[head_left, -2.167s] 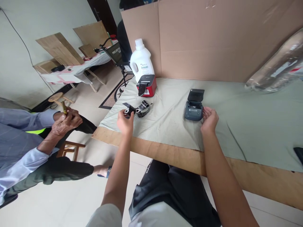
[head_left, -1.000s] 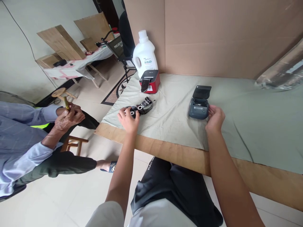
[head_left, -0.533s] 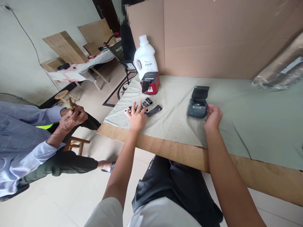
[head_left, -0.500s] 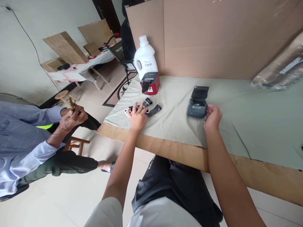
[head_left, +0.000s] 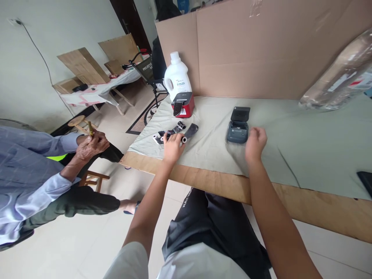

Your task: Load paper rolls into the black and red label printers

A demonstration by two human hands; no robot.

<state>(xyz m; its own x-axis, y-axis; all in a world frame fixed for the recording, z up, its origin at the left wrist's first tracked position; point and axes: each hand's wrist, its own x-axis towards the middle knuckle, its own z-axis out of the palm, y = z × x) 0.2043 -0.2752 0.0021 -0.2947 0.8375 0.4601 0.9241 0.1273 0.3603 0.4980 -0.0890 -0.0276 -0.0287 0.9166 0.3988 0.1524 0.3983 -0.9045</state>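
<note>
My left hand (head_left: 173, 148) is closed over a small paper roll (head_left: 184, 140) with a dark outer side and a white end, lying on the cloth. A loose dark strip (head_left: 192, 130) curves away to the right of it. Just behind the fingers lie more small rolls (head_left: 181, 125) with dark glossy paper. A dark grey portable label printer (head_left: 238, 133) stands on the cloth with its lid (head_left: 240, 114) raised. To its right, my right hand (head_left: 255, 142) hovers with curled fingers, slightly blurred, and I see nothing in it.
A red and black device (head_left: 188, 106) stands before a white detergent bottle (head_left: 178, 79). Cardboard (head_left: 247, 58) walls the table's back, with a plastic-wrapped package (head_left: 334, 81) at right. A dark flat object (head_left: 365, 182) lies at the right edge. Another person (head_left: 31, 166) sits at left, holding something yellowish.
My left fingers, spread over the rolls before, have closed on one. My right hand has come away from the printer's side and curled. The view has shifted slightly.
</note>
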